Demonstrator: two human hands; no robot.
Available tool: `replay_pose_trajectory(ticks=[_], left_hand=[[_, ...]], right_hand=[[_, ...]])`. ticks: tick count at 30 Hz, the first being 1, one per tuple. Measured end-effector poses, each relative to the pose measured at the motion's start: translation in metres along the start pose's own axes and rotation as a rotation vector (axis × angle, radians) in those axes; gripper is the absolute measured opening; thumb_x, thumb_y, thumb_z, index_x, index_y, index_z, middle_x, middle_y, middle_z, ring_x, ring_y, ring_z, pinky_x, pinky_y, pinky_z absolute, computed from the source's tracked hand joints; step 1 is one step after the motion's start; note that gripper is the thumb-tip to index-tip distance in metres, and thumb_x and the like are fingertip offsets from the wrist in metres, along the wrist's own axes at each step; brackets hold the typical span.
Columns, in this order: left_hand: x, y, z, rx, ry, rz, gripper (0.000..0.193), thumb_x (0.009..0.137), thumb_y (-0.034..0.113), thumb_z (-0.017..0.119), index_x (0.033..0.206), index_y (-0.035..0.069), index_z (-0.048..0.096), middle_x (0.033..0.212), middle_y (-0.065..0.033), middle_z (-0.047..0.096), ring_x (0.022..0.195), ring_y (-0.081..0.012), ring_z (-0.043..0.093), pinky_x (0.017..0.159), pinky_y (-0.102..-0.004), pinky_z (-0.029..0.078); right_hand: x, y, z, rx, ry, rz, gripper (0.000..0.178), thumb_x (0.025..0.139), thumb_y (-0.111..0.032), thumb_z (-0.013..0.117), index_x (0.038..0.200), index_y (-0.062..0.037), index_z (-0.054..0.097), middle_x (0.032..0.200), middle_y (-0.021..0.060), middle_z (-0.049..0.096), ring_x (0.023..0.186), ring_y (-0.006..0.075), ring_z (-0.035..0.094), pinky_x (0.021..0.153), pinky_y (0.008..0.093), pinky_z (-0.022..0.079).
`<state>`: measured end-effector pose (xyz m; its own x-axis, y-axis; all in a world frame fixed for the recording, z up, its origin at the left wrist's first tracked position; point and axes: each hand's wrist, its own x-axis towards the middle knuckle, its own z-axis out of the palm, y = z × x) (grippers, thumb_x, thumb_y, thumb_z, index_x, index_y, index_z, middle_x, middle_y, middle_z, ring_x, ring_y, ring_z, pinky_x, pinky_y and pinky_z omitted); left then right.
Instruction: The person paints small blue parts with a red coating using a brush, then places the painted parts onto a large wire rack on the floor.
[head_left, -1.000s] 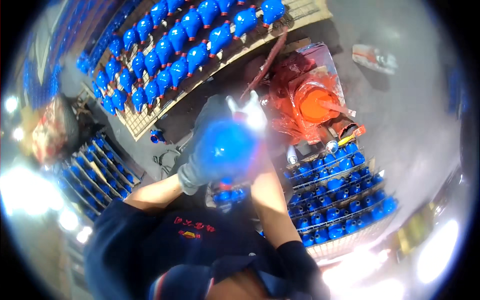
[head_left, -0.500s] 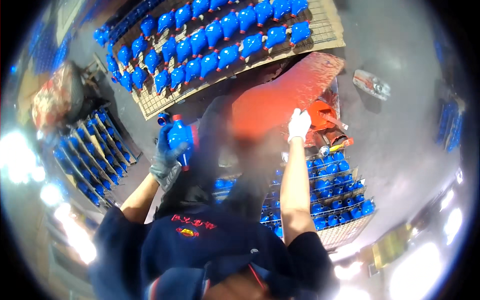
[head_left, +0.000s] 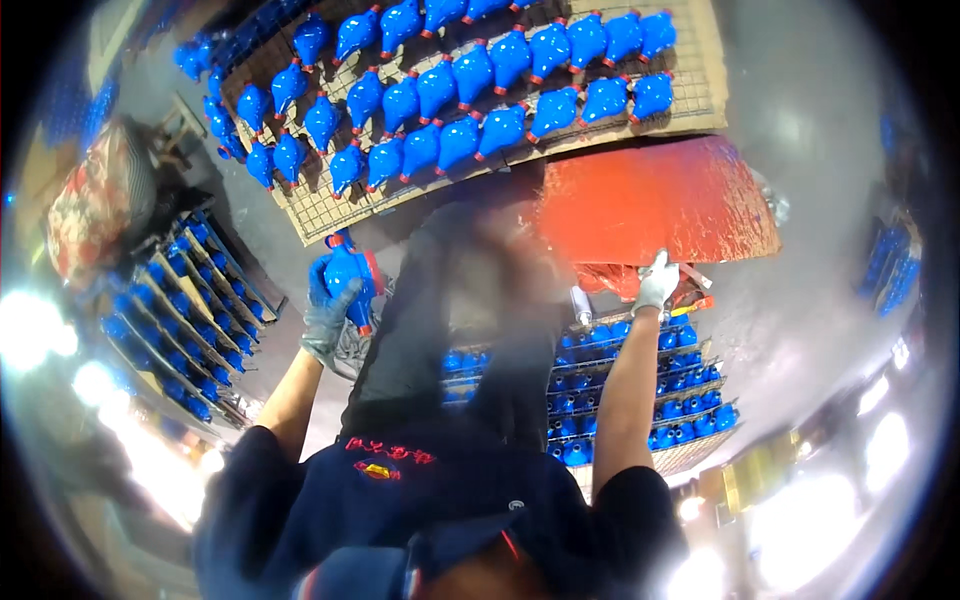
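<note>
My left hand [head_left: 330, 315], in a grey-blue glove, is wrapped round a blue-painted valve body [head_left: 346, 280]. Red bands mark its ends, and a red round flange faces my legs. Over on the right, my right hand [head_left: 657, 282], in a pale glove, is closed at the near edge of a broad red-coated board [head_left: 655, 205]. The fingertips are partly hidden at that edge. Beneath the board, some red-smeared material [head_left: 610, 280] shows, with a yellow-handled tool [head_left: 692, 306] beside it.
Ahead, a wire-mesh rack [head_left: 330, 212] carries rows of blue pieces with red ends [head_left: 436, 88]. Tiered racks of blue parts stand at left [head_left: 190, 330] and near right [head_left: 690, 400]. A patterned bundle [head_left: 95, 205] sits far left. My legs [head_left: 420, 310] lie between my hands.
The red board has swung and shifted right with my right hand, covering the red container that showed before. My left hand keeps the valve body, now turned slightly.
</note>
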<state>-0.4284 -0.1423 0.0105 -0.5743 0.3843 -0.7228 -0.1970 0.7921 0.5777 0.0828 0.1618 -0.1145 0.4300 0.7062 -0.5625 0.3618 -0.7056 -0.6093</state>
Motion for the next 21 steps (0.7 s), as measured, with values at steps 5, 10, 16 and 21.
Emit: replay_pose_trajectory(ticks=[5,10,16,21], left_hand=[[0.027,0.031,-0.023,-0.074,0.034,-0.014,0.080,0.083,0.037,0.087,0.143,0.008,0.043,0.130,-0.0101,0.056,0.114,-0.0209,0.057,0.100,-0.0367,0.049],[0.026,0.050,-0.048,0.091,0.174,-0.056,0.084,0.077,0.035,0.091,0.140,0.006,0.044,0.129,-0.0123,0.056,0.115,-0.0232,0.057,0.097,-0.0368,0.053],[0.033,0.072,-0.074,0.098,0.379,0.000,0.090,0.076,0.039,0.091,0.144,0.004,0.043,0.134,-0.0141,0.055,0.119,-0.0251,0.056,0.102,-0.0392,0.049],[0.078,0.066,-0.101,0.177,0.508,0.076,0.082,0.082,0.040,0.087,0.145,0.007,0.047,0.137,-0.0124,0.054,0.123,-0.0249,0.053,0.108,-0.0370,0.043]], right_hand=[[0.051,0.025,0.003,-0.149,0.008,0.244,0.023,0.101,-0.028,0.062,0.100,-0.0055,0.057,0.081,0.0069,0.063,0.057,0.0147,0.057,0.049,0.0285,0.045],[0.044,0.035,-0.014,-0.047,0.076,0.319,0.042,0.100,-0.029,0.066,0.134,-0.0103,0.054,0.110,0.0100,0.067,0.083,0.0236,0.066,0.065,0.0380,0.056],[-0.029,-0.079,0.043,-0.475,0.219,-0.112,0.045,0.101,-0.016,0.060,0.143,-0.0017,0.052,0.133,0.0137,0.062,0.116,0.0237,0.062,0.101,0.0360,0.050],[-0.037,-0.149,0.168,-0.213,-0.269,-0.421,0.045,0.100,0.006,0.054,0.144,-0.0025,0.051,0.134,0.0139,0.062,0.118,0.0198,0.062,0.099,0.0322,0.051]])
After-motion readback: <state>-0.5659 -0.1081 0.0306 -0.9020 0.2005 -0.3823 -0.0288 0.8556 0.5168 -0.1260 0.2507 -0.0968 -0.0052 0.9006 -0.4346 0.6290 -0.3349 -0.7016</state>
